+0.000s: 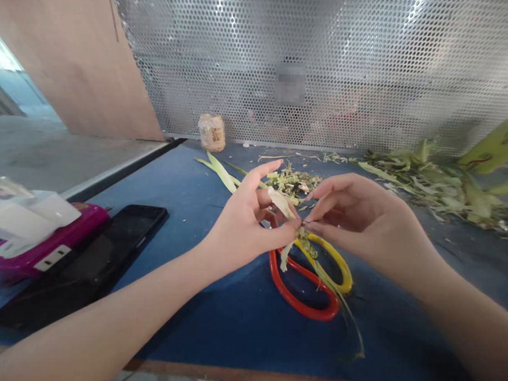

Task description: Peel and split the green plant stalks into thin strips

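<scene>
Both hands meet above the blue table. My left hand (253, 221) pinches a pale, wilted plant piece (282, 202) between thumb and fingers, its forefinger raised. At the same spot, the thumb and forefinger of my right hand (353, 216) close on a small dark bit of it. Wilted green stems and leaf shreds (324, 276) dangle below. Scissors with one red and one yellow handle loop (308, 312) lie under the hands, their blades mostly hidden. A small heap of green plant scraps (296, 181) lies just behind the fingers.
A black phone (89, 251) and a magenta power strip (99, 213) with white plugs lie at left. Long green leaves (223, 173) and a wrapped roll (211, 132) are farther back. Leafy scraps (429, 180) pile up at right, beside a yellow-green packet (493, 146). Perforated metal (242, 62) walls the back.
</scene>
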A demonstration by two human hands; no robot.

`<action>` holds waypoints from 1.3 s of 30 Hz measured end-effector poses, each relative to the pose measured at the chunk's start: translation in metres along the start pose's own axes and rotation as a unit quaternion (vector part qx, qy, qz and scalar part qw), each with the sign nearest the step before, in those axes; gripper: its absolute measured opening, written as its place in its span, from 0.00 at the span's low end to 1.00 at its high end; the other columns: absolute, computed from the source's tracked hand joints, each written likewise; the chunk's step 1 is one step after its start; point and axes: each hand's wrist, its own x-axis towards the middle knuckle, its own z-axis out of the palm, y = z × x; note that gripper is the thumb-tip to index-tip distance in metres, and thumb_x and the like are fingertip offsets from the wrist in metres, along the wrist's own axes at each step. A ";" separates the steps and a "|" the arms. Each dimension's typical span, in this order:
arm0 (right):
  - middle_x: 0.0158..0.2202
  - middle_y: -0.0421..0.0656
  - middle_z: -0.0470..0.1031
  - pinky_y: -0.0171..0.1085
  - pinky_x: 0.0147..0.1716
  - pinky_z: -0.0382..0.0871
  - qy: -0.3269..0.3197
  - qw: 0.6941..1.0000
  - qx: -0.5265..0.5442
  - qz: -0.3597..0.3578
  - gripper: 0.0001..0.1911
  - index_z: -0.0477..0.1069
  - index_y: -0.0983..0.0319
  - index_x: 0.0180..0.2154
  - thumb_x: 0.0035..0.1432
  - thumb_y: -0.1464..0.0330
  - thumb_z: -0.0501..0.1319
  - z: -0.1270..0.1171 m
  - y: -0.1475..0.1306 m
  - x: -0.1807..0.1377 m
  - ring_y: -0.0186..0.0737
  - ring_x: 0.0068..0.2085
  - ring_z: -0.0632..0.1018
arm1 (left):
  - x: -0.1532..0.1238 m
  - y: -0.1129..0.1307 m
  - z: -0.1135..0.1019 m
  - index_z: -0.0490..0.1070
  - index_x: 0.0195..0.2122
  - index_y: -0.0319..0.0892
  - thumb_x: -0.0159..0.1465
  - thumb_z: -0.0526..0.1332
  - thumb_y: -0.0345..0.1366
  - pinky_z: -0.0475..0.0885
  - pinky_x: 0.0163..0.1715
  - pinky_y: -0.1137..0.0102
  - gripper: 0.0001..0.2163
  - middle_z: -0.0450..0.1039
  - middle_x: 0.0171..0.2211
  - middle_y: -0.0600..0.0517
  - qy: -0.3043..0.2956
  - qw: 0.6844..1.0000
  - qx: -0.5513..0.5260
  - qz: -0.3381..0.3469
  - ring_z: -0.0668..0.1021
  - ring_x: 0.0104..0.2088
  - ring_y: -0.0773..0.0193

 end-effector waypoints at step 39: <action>0.26 0.36 0.73 0.29 0.24 0.65 0.066 0.957 -0.224 -0.174 0.14 0.63 0.57 0.40 0.51 0.77 0.55 0.005 0.008 -0.005 0.28 0.23 0.69 | 0.004 -0.001 0.000 0.37 0.59 0.40 0.49 0.64 0.27 0.69 0.26 0.69 0.42 0.73 0.27 0.53 0.008 0.987 -0.109 -0.117 0.74 0.22 0.68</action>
